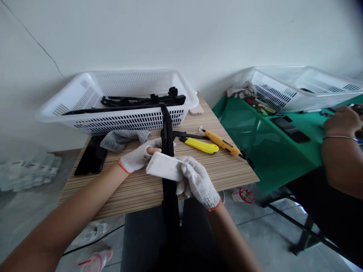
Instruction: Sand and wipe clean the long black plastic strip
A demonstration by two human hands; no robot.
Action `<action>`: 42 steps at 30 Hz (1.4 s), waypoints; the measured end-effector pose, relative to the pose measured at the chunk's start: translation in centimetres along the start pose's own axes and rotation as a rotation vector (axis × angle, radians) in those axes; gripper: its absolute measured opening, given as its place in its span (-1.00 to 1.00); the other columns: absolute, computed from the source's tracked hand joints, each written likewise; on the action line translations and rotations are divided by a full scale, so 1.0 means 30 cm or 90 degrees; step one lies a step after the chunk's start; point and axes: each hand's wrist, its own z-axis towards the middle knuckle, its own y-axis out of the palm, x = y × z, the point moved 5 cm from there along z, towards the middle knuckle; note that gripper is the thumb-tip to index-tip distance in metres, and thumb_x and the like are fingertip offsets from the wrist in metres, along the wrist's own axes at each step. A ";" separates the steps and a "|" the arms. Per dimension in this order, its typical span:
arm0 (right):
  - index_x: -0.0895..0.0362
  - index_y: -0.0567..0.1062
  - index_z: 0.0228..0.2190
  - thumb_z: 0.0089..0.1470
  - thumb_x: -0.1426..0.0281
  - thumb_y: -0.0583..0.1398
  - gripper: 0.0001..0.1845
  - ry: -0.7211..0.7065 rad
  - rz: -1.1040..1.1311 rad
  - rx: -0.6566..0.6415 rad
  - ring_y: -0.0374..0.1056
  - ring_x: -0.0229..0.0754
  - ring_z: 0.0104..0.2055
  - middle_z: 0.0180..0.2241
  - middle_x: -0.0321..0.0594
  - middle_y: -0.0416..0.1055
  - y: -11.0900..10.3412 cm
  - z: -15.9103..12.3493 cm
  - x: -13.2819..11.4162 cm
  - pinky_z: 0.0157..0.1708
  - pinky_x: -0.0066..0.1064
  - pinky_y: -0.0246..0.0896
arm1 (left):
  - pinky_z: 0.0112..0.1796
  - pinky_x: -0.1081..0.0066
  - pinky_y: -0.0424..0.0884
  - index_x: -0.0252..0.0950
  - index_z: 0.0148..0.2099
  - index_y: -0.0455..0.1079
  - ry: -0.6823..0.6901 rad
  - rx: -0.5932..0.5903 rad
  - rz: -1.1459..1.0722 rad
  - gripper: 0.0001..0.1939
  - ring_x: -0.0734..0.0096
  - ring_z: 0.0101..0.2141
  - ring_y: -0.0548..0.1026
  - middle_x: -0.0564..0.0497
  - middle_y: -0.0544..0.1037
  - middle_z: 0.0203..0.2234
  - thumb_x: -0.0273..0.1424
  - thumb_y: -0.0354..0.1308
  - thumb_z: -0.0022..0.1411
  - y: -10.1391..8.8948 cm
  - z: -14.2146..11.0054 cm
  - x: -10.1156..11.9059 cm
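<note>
On the wooden table point(136, 189), your left hand point(137, 156) grips the long black bar point(167, 139) while your right hand point(198, 181) pinches a white pad point(164, 167) against it. Its near end overhangs the edge, so a loosened grip could let it tip off, I'd judge.

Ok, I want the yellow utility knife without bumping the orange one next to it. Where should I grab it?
Probably grip the yellow utility knife across the middle of its body, coming from above on its near side. It lies flat on the wooden table, long sides exposed, with the orange knife just behind it and the black blade end pointing left.
</note>
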 end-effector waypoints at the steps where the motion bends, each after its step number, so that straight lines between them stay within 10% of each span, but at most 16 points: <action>1: 0.18 0.47 0.02 0.18 -0.23 0.18 -0.24 -0.008 -0.003 0.039 0.16 -0.34 -0.78 -0.70 -0.43 0.37 -0.017 -0.001 -0.007 -0.82 -0.60 -0.04 | -0.41 0.40 0.38 -0.24 0.01 0.58 0.001 0.005 -0.007 -0.40 0.27 -0.41 0.52 -0.02 0.61 -0.42 -0.03 0.45 -0.03 -0.005 0.003 -0.005; 9: 0.17 0.31 0.23 -0.09 0.17 0.45 -0.08 0.019 -0.027 0.063 0.10 -0.36 -0.69 -0.63 -0.57 0.27 -0.079 0.007 -0.035 -0.70 -0.55 0.00 | -0.52 0.48 0.28 -0.28 0.04 0.56 0.004 0.026 -0.023 -0.36 0.50 -0.55 0.35 0.04 0.53 -0.45 -0.03 0.51 -0.01 -0.037 -0.014 -0.033; 12: 0.14 0.36 0.19 -0.08 0.14 0.45 -0.14 -0.037 -0.017 0.228 0.20 -0.33 -0.58 -0.45 -0.42 0.38 -0.111 0.013 -0.027 -0.63 -0.48 0.14 | -0.53 0.50 0.27 -0.28 0.00 0.57 0.011 0.034 -0.018 -0.33 0.51 -0.53 0.35 0.03 0.56 -0.41 0.02 0.54 -0.05 -0.041 -0.010 -0.037; 17: 0.05 0.44 0.14 -0.13 0.14 0.49 -0.19 -0.103 -0.037 0.195 0.46 -0.06 -0.09 0.01 -0.11 0.50 -0.091 0.027 -0.002 -0.24 -0.28 0.51 | -0.55 0.50 0.25 -0.26 -0.10 0.59 0.008 0.031 0.000 -0.39 0.49 -0.53 0.36 0.06 0.54 -0.45 0.05 0.56 -0.07 -0.044 -0.002 -0.046; 23: 0.02 0.44 0.18 0.03 0.13 0.42 -0.29 -0.162 -0.082 0.255 0.40 0.06 0.20 0.15 -0.09 0.47 -0.112 0.011 -0.011 0.20 -0.05 0.39 | -0.39 0.44 0.38 -0.23 -0.05 0.58 0.027 0.042 0.030 -0.41 0.33 -0.35 0.50 0.00 0.61 -0.33 -0.01 0.55 -0.05 -0.053 -0.004 -0.042; 26: 0.03 0.46 0.19 -0.03 0.15 0.47 -0.23 -0.122 -0.111 0.117 0.50 -0.02 -0.04 -0.03 -0.15 0.55 -0.074 0.020 0.000 0.01 -0.15 0.49 | -0.45 0.44 0.34 -0.23 -0.05 0.58 0.025 0.048 0.040 -0.42 0.38 -0.43 0.46 -0.01 0.64 -0.32 0.00 0.53 -0.01 -0.054 -0.007 -0.041; 30: 0.08 0.36 0.29 0.15 0.02 0.33 -0.21 -0.063 -0.056 0.242 0.31 -0.22 -0.48 -0.36 -0.29 0.46 -0.099 0.012 0.019 -0.50 -0.36 0.35 | -0.37 0.42 0.40 -0.22 -0.04 0.59 0.033 0.057 0.050 -0.41 0.34 -0.40 0.48 0.01 0.65 -0.32 -0.01 0.54 -0.06 -0.055 -0.005 -0.036; 35: 0.07 0.43 0.25 0.12 0.05 0.38 -0.25 -0.086 -0.097 0.128 0.35 -0.23 -0.44 -0.34 -0.29 0.48 -0.072 0.018 0.020 -0.47 -0.40 0.35 | -0.33 0.38 0.43 -0.23 -0.03 0.60 0.036 0.047 0.058 -0.43 0.24 -0.33 0.54 -0.05 0.67 -0.27 -0.04 0.52 -0.02 -0.045 0.001 -0.027; 39: 0.04 0.37 0.28 0.19 -0.01 0.30 -0.26 -0.089 -0.055 0.268 0.35 -0.23 -0.47 -0.33 -0.30 0.46 -0.112 0.010 0.012 -0.52 -0.40 0.35 | -0.36 0.41 0.41 -0.23 0.05 0.58 0.031 0.038 0.062 -0.37 0.22 -0.27 0.55 -0.07 0.67 -0.20 -0.04 0.50 -0.02 -0.045 0.000 -0.030; 42: 0.03 0.46 0.18 0.09 0.06 0.39 -0.32 -0.122 -0.109 0.155 0.45 -0.16 -0.27 -0.20 -0.21 0.51 -0.078 0.016 -0.003 -0.31 -0.32 0.47 | -0.37 0.41 0.40 -0.23 0.07 0.57 0.024 0.035 0.065 -0.36 0.28 -0.32 0.52 -0.07 0.66 -0.21 -0.03 0.50 -0.01 -0.049 0.000 -0.034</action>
